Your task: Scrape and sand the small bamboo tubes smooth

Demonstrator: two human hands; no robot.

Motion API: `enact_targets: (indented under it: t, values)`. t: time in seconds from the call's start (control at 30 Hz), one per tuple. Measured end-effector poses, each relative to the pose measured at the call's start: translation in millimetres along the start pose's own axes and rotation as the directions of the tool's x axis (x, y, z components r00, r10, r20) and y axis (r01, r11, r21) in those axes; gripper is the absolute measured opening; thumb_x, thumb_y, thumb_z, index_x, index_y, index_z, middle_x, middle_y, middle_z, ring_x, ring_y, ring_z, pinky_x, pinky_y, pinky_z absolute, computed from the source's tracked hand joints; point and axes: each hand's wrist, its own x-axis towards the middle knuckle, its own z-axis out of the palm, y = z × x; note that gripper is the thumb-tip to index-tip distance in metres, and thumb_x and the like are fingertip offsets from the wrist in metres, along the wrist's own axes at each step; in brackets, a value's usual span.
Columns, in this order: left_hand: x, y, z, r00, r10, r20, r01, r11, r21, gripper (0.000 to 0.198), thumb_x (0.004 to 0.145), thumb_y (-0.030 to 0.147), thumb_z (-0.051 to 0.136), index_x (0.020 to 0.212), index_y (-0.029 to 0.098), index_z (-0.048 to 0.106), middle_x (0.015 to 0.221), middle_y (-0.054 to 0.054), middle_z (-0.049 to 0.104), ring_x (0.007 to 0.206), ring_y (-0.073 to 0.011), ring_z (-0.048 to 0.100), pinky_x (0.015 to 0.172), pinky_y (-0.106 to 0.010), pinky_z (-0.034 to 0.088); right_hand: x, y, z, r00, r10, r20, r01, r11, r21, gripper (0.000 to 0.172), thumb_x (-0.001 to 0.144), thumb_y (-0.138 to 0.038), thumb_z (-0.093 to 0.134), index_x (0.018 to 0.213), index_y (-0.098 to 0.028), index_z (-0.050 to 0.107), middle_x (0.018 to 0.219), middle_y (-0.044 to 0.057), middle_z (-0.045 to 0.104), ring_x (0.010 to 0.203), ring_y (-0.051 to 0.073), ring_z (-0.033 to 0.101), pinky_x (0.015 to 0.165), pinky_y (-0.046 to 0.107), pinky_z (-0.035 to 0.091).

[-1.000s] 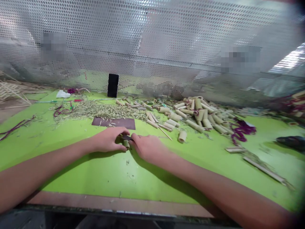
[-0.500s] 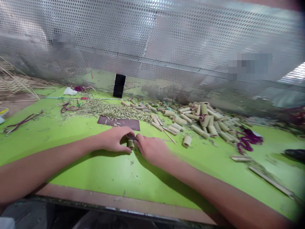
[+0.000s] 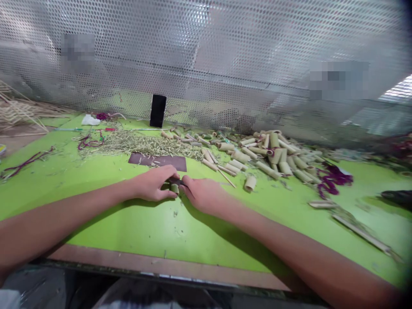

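Observation:
Near the middle of the green table, my left hand [image 3: 157, 183] curls its thumb and fingers around a short, pale green bamboo tube [image 3: 174, 188]. My right hand [image 3: 202, 194] is closed around the end of a thin, dark, blade-like tool [image 3: 176, 181]. That tool lies across the top of the tube and reaches toward my left fingers. Its far end is partly hidden by my left hand. Just beyond both hands lies a flat brown strip [image 3: 157, 162] with some shavings on it.
A heap of cut bamboo tubes [image 3: 277, 154] fills the back right, with one tube [image 3: 250, 183] apart from it. Thin shavings [image 3: 138, 143] spread behind the strip. A phone [image 3: 158, 110] leans against the perforated metal screen [image 3: 193, 51]. Purple yarn [image 3: 331, 178] lies at right.
The view has shifted slightly, so the scene sits a little higher and further left. More of the dark tool shows between my hands. Both hands keep their hold.

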Motion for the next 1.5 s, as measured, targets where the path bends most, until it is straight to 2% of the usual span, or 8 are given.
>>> enact_targets:
  t: [0.2,0.4,0.53,0.67,0.83,0.93,1.17,1.5]
  values:
    - [-2,1,-3.1,0.999,0.036,0.041,-0.037,0.999,0.016,0.036,0.09,0.034,0.07,0.117,0.017,0.056,0.113,-0.01,0.059,0.104,-0.0267,0.06,0.094,-0.04,0.049,0,3,-1,1.0,-0.029,0.002,0.029,0.999,0.025,0.038,0.109,-0.038,0.029,0.116,-0.015,0.059,0.093,0.013,0.076,0.076,0.026,0.07,0.059,0.032,0.031]
    - [-3,4,-7.8,0.994,0.049,0.1,-0.051,0.999,0.02,0.031,0.093,0.033,0.067,0.12,0.018,0.061,0.116,-0.011,0.057,0.102,-0.0256,0.061,0.093,-0.039,0.05,-7,7,-1,0.996,-0.085,0.016,0.085,0.996,0.019,0.037,0.109,-0.039,0.031,0.109,-0.017,0.061,0.089,0.011,0.076,0.071,0.024,0.067,0.057,0.032,0.03]
    - [-5,1,-5.7,0.993,0.082,0.084,-0.082,0.997,0.007,0.029,0.094,0.03,0.066,0.12,0.019,0.064,0.125,-0.013,0.058,0.112,-0.027,0.061,0.1,-0.04,0.049,-11,9,3,0.995,-0.096,0.011,0.096,0.995,0.024,0.036,0.11,-0.038,0.031,0.106,-0.017,0.06,0.085,0.009,0.075,0.067,0.022,0.064,0.057,0.031,0.028]
    - [-8,-4,-2.2,0.997,0.069,0.025,-0.068,0.997,-0.02,0.043,0.092,0.035,0.071,0.13,0.019,0.06,0.132,-0.013,0.063,0.12,-0.0288,0.061,0.103,-0.041,0.049,-12,8,2,0.994,-0.108,0.016,0.107,0.994,0.032,0.036,0.11,-0.037,0.03,0.105,-0.017,0.06,0.083,0.009,0.073,0.065,0.022,0.063,0.056,0.031,0.027]
    - [-11,-5,-3.8,0.986,0.162,-0.038,-0.153,0.972,0.176,0.035,0.097,0.044,0.064,0.124,0.021,0.067,0.138,-0.012,0.064,0.123,-0.0303,0.061,0.106,-0.047,0.045,-13,7,-1,0.996,-0.09,0.022,0.088,0.993,0.08,0.035,0.11,-0.037,0.031,0.106,-0.017,0.06,0.082,0.009,0.073,0.064,0.02,0.061,0.056,0.03,0.028]
    - [-12,-3,-5.0,0.972,0.233,-0.04,-0.213,0.938,0.275,0.032,0.101,0.044,0.059,0.121,0.021,0.07,0.129,-0.011,0.069,0.115,-0.0282,0.065,0.104,-0.046,0.046,-13,8,1,0.994,-0.108,0.008,0.106,0.988,0.11,0.037,0.11,-0.038,0.031,0.107,-0.016,0.06,0.083,0.009,0.073,0.065,0.02,0.061,0.057,0.03,0.028]
    - [-11,-2,-5.2,0.95,0.31,-0.042,-0.269,0.877,0.398,0.028,0.105,0.04,0.054,0.119,0.022,0.07,0.115,-0.008,0.076,0.109,-0.0266,0.067,0.099,-0.042,0.043,-12,8,3,0.996,-0.091,-0.007,0.091,0.993,0.078,0.037,0.109,-0.037,0.031,0.108,-0.017,0.062,0.086,0.01,0.074,0.069,0.022,0.063,0.058,0.031,0.027]
    - [-10,-1,-4.9,0.926,0.377,0.007,-0.331,0.806,0.49,0.029,0.108,0.035,0.046,0.124,0.02,0.066,0.116,-0.008,0.075,0.106,-0.025,0.066,0.096,-0.04,0.04,-13,7,4,0.995,-0.1,-0.03,0.102,0.989,0.106,0.038,0.109,-0.035,0.031,0.106,-0.014,0.063,0.086,0.012,0.074,0.069,0.023,0.064,0.058,0.031,0.027]
